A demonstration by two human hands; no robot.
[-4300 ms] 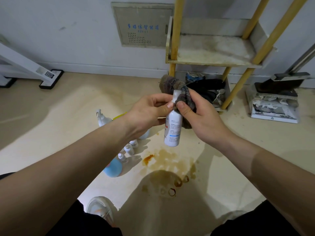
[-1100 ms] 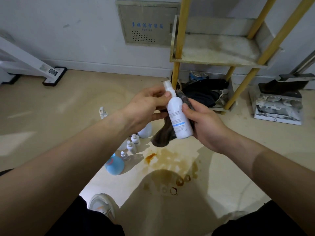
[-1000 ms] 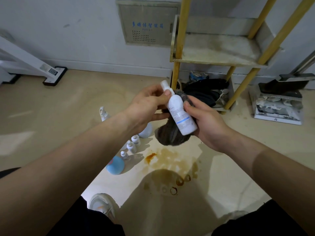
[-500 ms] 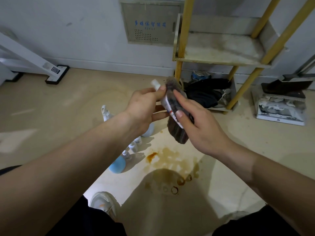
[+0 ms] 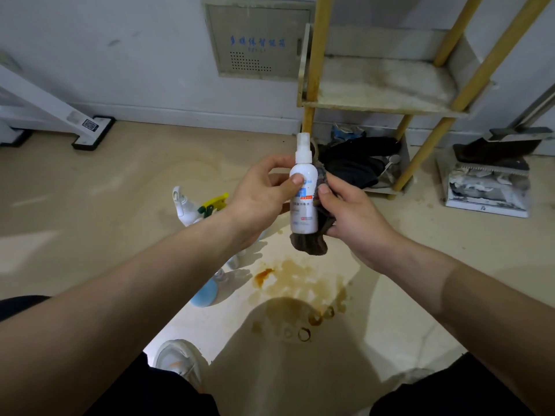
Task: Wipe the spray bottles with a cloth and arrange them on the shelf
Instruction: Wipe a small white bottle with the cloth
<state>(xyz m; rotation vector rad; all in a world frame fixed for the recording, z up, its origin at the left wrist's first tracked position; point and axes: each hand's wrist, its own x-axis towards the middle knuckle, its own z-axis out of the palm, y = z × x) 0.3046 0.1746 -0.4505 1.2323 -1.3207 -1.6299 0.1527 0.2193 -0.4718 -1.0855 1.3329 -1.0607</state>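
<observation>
Holding 1 white spray bottle [image 5: 304,205] upright at mid-frame in the head view, well short of the bare shelf [image 5: 384,94] behind. Gripped it with the left hand [image 5: 261,193], with thumb on the label and fingers curled round the back. Clutched a dark cloth [image 5: 310,244] in the curled right hand [image 5: 357,217], pressed against the bottle's right side and hanging below its base. Saw more bottles on the floor beneath the left forearm: 1 white trigger sprayer [image 5: 183,205], 1 blue bottle [image 5: 204,292]. Saw a brown stain [image 5: 294,280] below the hands.

Black legwear [image 5: 144,388], white shoe [image 5: 177,360]
</observation>
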